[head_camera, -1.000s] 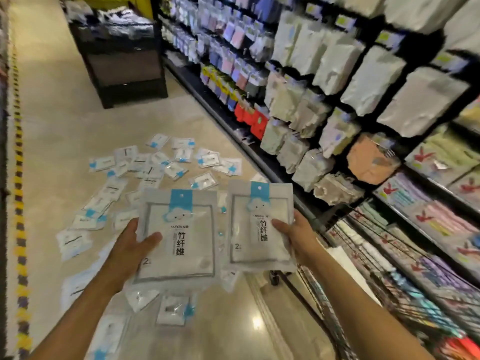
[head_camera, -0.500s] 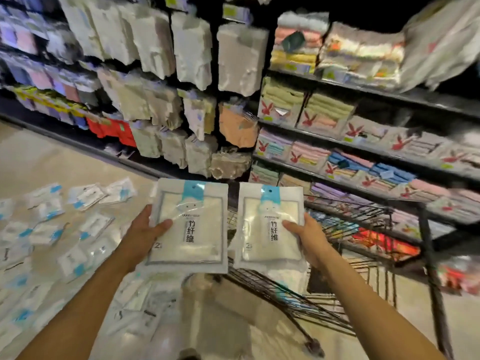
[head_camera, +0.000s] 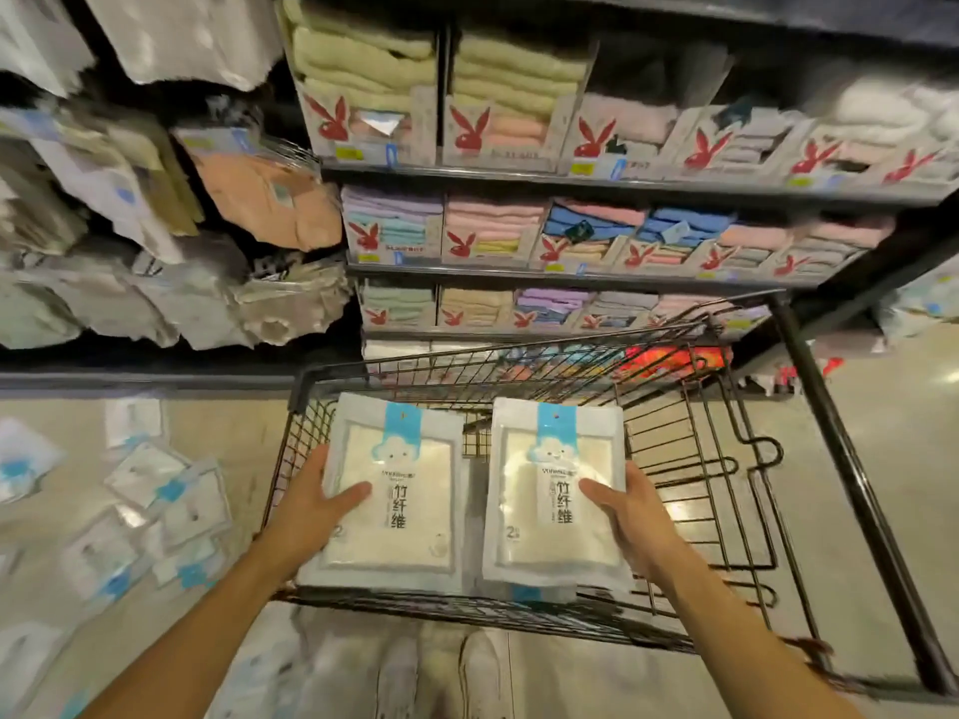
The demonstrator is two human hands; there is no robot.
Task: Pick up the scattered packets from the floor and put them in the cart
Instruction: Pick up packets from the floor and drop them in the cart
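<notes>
Packets are in both of my hands, one in each. My left hand (head_camera: 311,511) holds the left packet (head_camera: 399,490) by its left edge. The thumb lies flat on the front and the other fingers are hidden behind it. My right hand (head_camera: 630,516) holds the right packet (head_camera: 558,490) the same way, by its right edge, with the thumb on the front.

Both packets are white, with a blue tab and a small cloud face at the top and black writing down the middle. They are side by side and very close, but I cannot tell if they touch. I hold them over the cart (head_camera: 519,363), a black wire one. I cannot tell if they rest on anything inside it.

Some loose packets (head_camera: 171,500) lie scattered on the floor (head_camera: 233,433) to my left, beside the cart, and they look blurry. Behind the cart stand shelves (head_camera: 519,179) full of folded towels in yellow, pink, blue and purple, in boxes with a red rabbit mark. Soft bundles (head_camera: 259,199) hang to the left of the shelves. Pale shoes (head_camera: 482,672), blurry, show at the bottom, just in front of the cart
</notes>
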